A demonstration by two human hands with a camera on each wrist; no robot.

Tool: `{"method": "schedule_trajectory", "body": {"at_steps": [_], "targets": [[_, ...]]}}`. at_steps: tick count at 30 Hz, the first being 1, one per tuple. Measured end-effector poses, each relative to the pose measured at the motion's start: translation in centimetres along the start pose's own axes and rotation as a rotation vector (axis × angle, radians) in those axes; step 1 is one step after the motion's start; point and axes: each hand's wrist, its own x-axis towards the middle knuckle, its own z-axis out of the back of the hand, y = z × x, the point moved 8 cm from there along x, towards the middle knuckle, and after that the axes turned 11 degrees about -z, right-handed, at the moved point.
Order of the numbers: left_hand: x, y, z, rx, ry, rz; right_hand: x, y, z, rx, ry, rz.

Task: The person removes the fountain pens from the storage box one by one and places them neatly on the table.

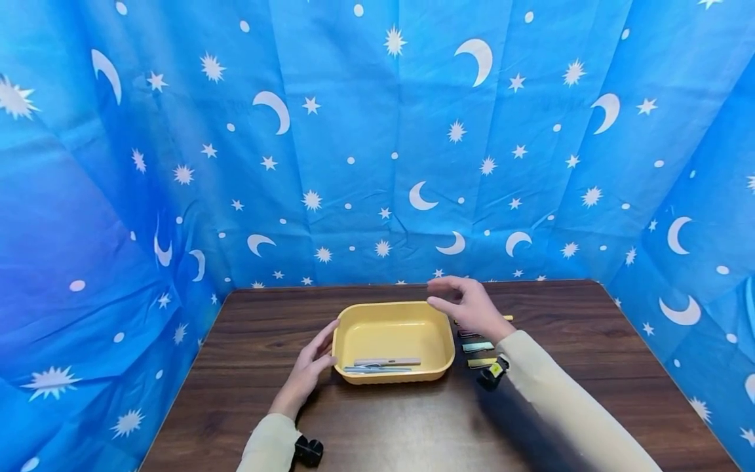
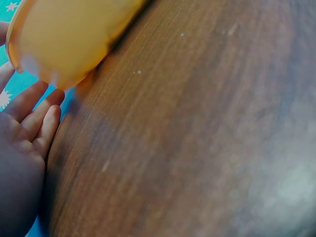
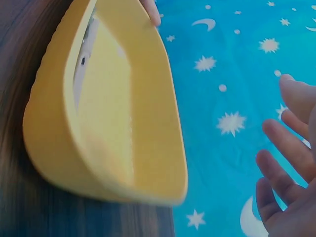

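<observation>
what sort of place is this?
Probably a staged recording booth, though only part shows: blue fabric curtains with white moons and stars hang behind and on both sides of a dark wood-grain table, and small black devices sit at the person's wrists.

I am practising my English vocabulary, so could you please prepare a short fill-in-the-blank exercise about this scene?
1. The left hand touches a tray whose colour is ____.
2. The fingers of the right hand hold ____.
3. In the head view, the mint-green item lies to the ____ of the tray.
4. The blue curtain shows white stars and crescent ____.
Missing words: yellow; nothing; right; moons.
</observation>
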Motion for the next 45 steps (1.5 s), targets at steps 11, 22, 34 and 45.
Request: {"method": "schedule_trajectory", "body": {"at_steps": [11, 22, 34, 45], "targets": [[-0.6, 0.0, -0.1, 0.004, 0.002, 0.007, 1.8, 1.5, -5.6, 0.0, 0.132, 0.031], [-0.5, 0.1, -0.2, -0.007, 0.004, 0.014, 2.8, 2.5, -9.0, -0.045, 0.225, 0.079], [-0.4, 0.0, -0.1, -0.01, -0.002, 0.014, 3.0, 1.3, -12.1, -0.114, 0.368, 0.086], [-0.1, -0.2, 0.0, -0.006, -0.004, 0.016, 2.4, 0.7, -13.8, -0.212, 0.462, 0.049]]}}
